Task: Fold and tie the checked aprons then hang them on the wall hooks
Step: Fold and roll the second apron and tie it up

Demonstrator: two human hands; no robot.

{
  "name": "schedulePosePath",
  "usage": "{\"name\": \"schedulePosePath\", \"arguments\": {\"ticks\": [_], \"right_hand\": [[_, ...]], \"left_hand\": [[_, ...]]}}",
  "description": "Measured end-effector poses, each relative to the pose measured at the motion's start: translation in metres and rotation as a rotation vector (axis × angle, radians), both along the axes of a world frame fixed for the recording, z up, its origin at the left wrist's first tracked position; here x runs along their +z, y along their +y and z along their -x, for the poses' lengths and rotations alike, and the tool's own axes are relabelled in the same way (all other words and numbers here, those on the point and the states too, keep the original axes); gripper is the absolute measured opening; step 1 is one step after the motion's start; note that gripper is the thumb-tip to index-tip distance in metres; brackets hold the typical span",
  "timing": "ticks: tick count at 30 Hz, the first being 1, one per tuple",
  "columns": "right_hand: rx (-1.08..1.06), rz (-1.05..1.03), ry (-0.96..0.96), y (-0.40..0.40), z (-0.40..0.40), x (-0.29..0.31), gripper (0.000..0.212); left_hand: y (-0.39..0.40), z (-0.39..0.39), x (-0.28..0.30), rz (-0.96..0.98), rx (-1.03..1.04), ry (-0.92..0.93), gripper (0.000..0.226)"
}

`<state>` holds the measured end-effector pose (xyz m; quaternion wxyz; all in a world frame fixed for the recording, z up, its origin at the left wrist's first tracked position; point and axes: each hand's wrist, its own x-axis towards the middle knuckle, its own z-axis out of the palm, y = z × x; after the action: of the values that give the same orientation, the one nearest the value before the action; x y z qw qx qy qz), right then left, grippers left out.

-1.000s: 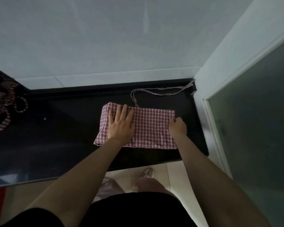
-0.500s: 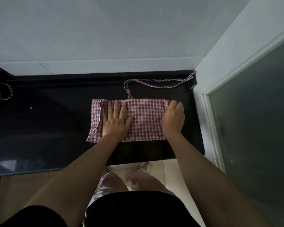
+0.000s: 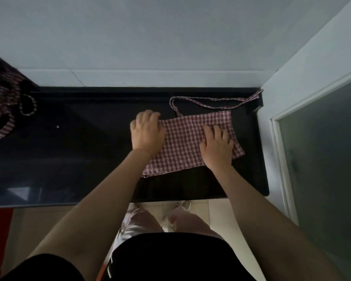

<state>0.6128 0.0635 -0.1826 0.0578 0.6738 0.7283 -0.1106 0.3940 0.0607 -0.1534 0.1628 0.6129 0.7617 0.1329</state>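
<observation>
While the folded red-and-white checked apron (image 3: pixel 193 142) lies flat on the black countertop (image 3: pixel 79 142), both hands rest on it. At the cloth's left edge the left hand (image 3: pixel 147 133) has its fingers curled over that edge, gripping the fabric there. On the right half the right hand (image 3: pixel 216 147) is pressed down, its fingers spread and bent at the knuckles, tips on the cloth; they hold nothing. Beyond the fingertips of both hands the apron's strap (image 3: pixel 215 103) loops along the back of the counter and runs out to the far right corner by the white door frame (image 3: pixel 280 151). Well to the left of the left hand's fingers, a second checked apron (image 3: pixel 2 110) lies bunched at the counter's end, its cord curled beside it.
</observation>
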Motion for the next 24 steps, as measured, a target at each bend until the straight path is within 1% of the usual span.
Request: {"name": "schedulePosePath", "arguments": {"ticks": [2, 3, 4, 6, 8, 10, 15, 17, 18, 19, 21, 22, 23, 24], "right_hand": [[-0.025, 0.016, 0.001, 0.003, -0.001, 0.002, 0.053], [-0.036, 0.026, -0.002, 0.003, 0.000, 0.003, 0.054], [-0.040, 0.036, -0.010, 0.003, 0.002, 0.003, 0.055], [-0.053, 0.058, -0.025, 0.002, 0.007, 0.005, 0.057], [-0.072, 0.081, -0.028, 0.001, 0.010, 0.004, 0.059], [-0.081, 0.087, -0.032, 0.000, 0.011, 0.003, 0.061], [-0.075, 0.098, -0.045, -0.004, 0.013, 0.005, 0.061], [-0.084, 0.084, -0.046, -0.008, 0.016, 0.006, 0.061], [-0.092, 0.080, -0.049, -0.009, 0.018, 0.006, 0.061], [-0.099, 0.082, -0.055, -0.011, 0.019, 0.006, 0.062], [-0.111, 0.099, -0.068, -0.012, 0.025, 0.006, 0.065], [-0.115, 0.110, -0.077, -0.012, 0.027, 0.007, 0.066], [-0.119, 0.120, -0.086, -0.012, 0.031, 0.008, 0.067], [-0.125, 0.126, -0.094, -0.012, 0.033, 0.009, 0.068]], "left_hand": [[0.008, 0.028, 0.004, 0.128, 0.102, -0.228, 0.039], [0.011, 0.038, 0.004, 0.208, 0.128, -0.357, 0.035], [0.014, 0.044, 0.003, 0.269, 0.131, -0.441, 0.030], [0.018, 0.051, 0.003, 0.332, 0.084, -0.474, 0.024], [0.020, 0.053, 0.001, 0.344, 0.038, -0.455, 0.020], [0.023, 0.056, -0.002, 0.352, -0.013, -0.390, 0.020], [0.029, 0.060, 0.002, 0.289, -0.181, 0.003, 0.033], [0.033, 0.062, 0.002, 0.252, -0.205, 0.174, 0.037], [0.033, 0.063, 0.002, 0.211, -0.186, 0.225, 0.037], [0.030, 0.061, 0.003, 0.147, -0.154, 0.245, 0.036], [0.017, 0.045, 0.010, -0.020, -0.121, 0.196, 0.039], [0.007, 0.030, 0.013, -0.081, -0.161, 0.152, 0.042], [-0.004, 0.013, 0.013, -0.100, -0.239, 0.123, 0.046], [-0.014, -0.005, 0.009, -0.073, -0.328, 0.108, 0.050]]}}
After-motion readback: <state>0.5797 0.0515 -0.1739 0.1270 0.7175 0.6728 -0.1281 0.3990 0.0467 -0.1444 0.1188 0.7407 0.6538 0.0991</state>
